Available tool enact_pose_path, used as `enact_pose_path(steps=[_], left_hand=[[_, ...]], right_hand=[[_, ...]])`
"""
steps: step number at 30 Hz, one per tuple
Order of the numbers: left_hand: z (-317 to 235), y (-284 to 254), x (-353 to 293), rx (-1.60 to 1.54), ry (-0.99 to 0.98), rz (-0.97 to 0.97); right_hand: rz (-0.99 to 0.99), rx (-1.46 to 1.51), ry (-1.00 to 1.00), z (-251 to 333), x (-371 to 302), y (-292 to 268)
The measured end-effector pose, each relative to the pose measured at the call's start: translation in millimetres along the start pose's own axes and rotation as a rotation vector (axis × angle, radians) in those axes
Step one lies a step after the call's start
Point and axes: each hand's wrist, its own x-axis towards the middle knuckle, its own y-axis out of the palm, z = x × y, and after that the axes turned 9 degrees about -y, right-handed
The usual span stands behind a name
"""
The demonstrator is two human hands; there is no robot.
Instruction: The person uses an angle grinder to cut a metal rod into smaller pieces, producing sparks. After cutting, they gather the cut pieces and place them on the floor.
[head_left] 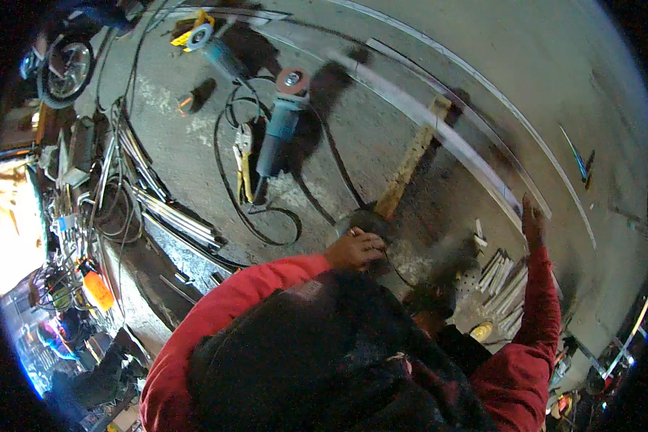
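My right hand [533, 222] is closed at the near end of a long, pale metal bar [475, 162]. The bar slants away to the upper left, its far end blurred, and crosses a worn wooden strip [409, 169]. My left hand [356, 249] has its fingers curled near the strip's lower end, beside a dark rounded thing [367, 222]; what they hold, if anything, is hidden. Left of the strip, a blue-green angle grinder [281, 129] lies with its disc upward. Locking pliers [244, 164] with yellow handles rest beside it.
Farther back lies a second angle grinder [223, 57] by a yellow thing [192, 31]. Black cables loop across the concrete floor. More thin metal strips [500, 86] lie beyond the bar. Cut metal pieces [502, 281] are piled near my right arm. Metal tubes [176, 219] lie left. A wheel [66, 70] stands upper left.
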Motion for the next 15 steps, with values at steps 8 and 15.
enact_pose_path(steps=[8,15], left_hand=[[1.0,0.8,2.5,-0.018,0.045,-0.065],[-7.1,-18.3,11.8,-0.069,0.02,-0.07]], right_hand=[[0.011,0.26,0.004,-87.2,-133.6,-41.4],[0.008,-0.303,0.105,-206.4,-119.1,-53.9]])
